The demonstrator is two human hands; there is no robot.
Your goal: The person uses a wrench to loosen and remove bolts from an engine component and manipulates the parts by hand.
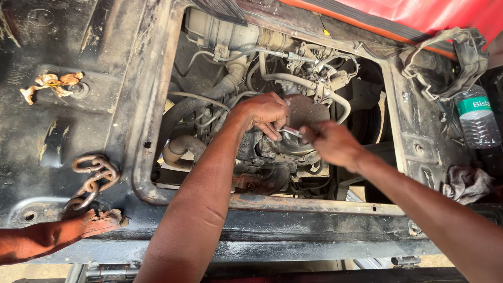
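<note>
Two bare forearms reaching in from the near edge, over the rusty lower frame rail [314, 205] and down into the open engine bay. Left hand [262, 112] curled, fingers bent down onto a small pale metal piece [291, 131], apparently pinching its near end; right hand [332, 142] blurred, closed loosely about the other end of the same piece, exact grip not clear enough to tell. Metal piece lying between the two hands, touching both, just above a round dark engine component [306, 112] at the middle of the bay. Best handled, by the look of it, with the left hand held steady as the anchor and the right doing the small turning or pushing, wrists kept clear of the hoses [272, 78] close behind, and the piece kept from dropping into the gaps below. Off to the near left, a rusty chain [94, 178] on the black floor panel [63, 120] and a torn orange-red strip [63, 230]. Farther right, a grey rag [466, 183] and a clear plastic water bottle [477, 120] with a green label, well apart from both hands. Farthest back, red bodywork [419, 13].
</note>
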